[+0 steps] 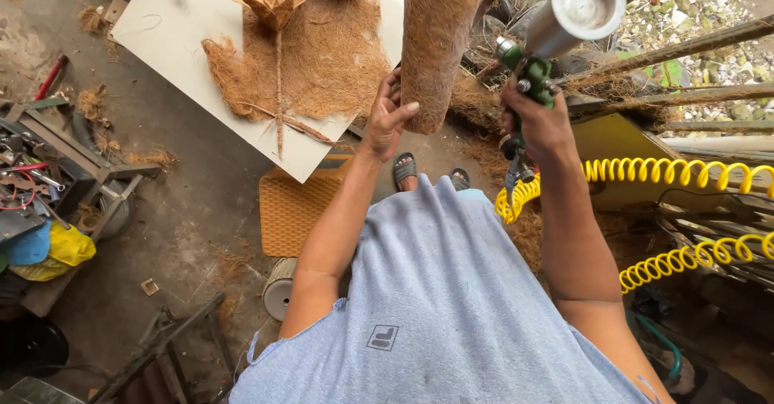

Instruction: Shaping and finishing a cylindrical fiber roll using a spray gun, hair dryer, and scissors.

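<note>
My left hand [389,114] grips the lower end of a brown, coconut-fibre-covered cylinder [438,41] that stands upright in front of me. My right hand [538,122] is closed around the green handle of a spray gun [556,29] with a metal cup on top, held just to the right of the cylinder. A yellow coiled air hose [677,174] runs from the gun off to the right. My sandalled feet [431,174] show below, on the concrete floor.
A white board [181,45] at top centre carries a sheet of coconut fibre [322,57] and a fibre flower [276,5]. An orange mat [294,210] and a small roll [280,289] lie on the floor. Tools crowd a rack [40,186] at left. Wooden poles [685,49] cross at right.
</note>
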